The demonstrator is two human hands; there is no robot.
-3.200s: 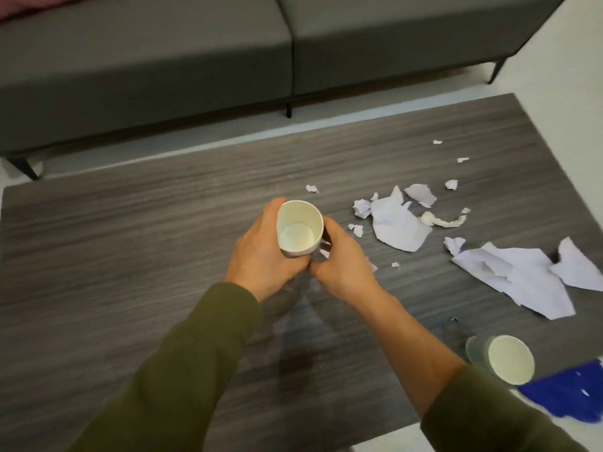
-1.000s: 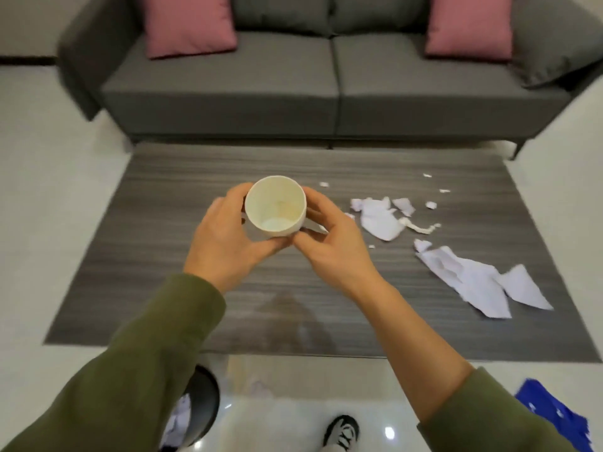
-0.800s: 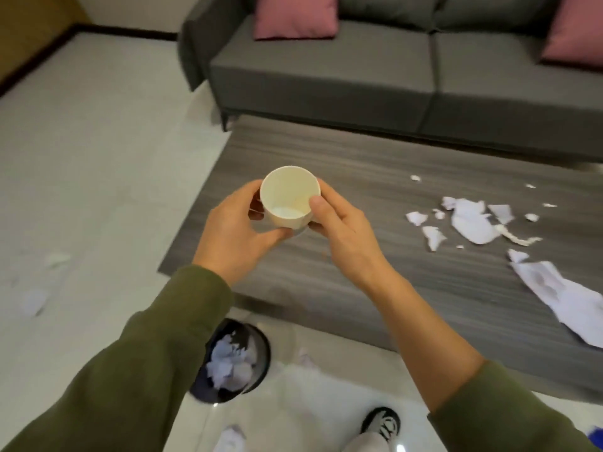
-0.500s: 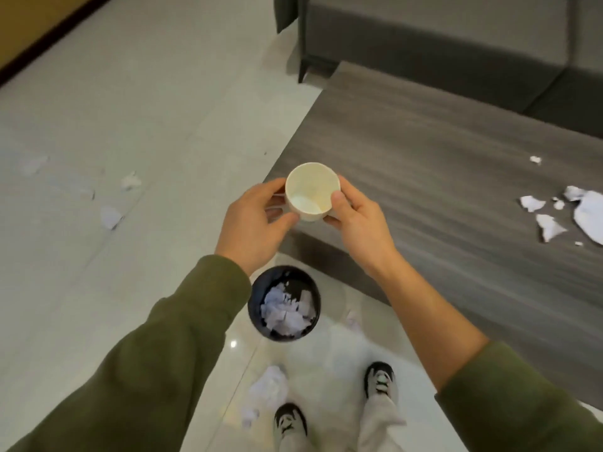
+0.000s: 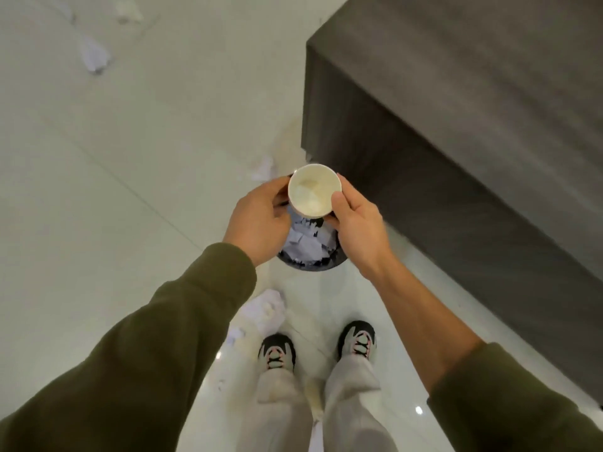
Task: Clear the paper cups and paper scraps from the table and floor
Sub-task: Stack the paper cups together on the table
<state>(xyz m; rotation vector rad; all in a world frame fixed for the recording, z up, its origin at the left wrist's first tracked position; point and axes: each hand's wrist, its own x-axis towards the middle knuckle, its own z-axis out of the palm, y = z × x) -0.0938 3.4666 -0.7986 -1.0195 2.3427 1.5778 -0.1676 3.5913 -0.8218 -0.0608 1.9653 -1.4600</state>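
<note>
A paper cup (image 5: 315, 190) was held upright, mouth toward the camera, directly above a dark bin (image 5: 308, 261) standing on the pale floor (image 5: 98, 177) just beside the corner of the grey table (image 5: 473, 93); the position suggests that the cup was brought there so that it would fall straight into the bin when let go; the bin was seen to hold torn paper (image 5: 305, 244) nearly to its rim. The cup was gripped from both sides; the left hand (image 5: 257, 221) was curled around its left wall, fingers partly hidden behind it; the right hand (image 5: 355, 223) was pressed to its right wall, with the thumb (image 5: 339, 203) laid against the rim; neither hand was spread open, and both were closed on the cup. Something pale lay in the cup's bottom, too blurred to identify. Loose scraps were left on the floor: one (image 5: 94, 55) well away at upper left, another (image 5: 266, 311) near the shoes (image 5: 277, 350); the task was therefore judged unfinished.
</note>
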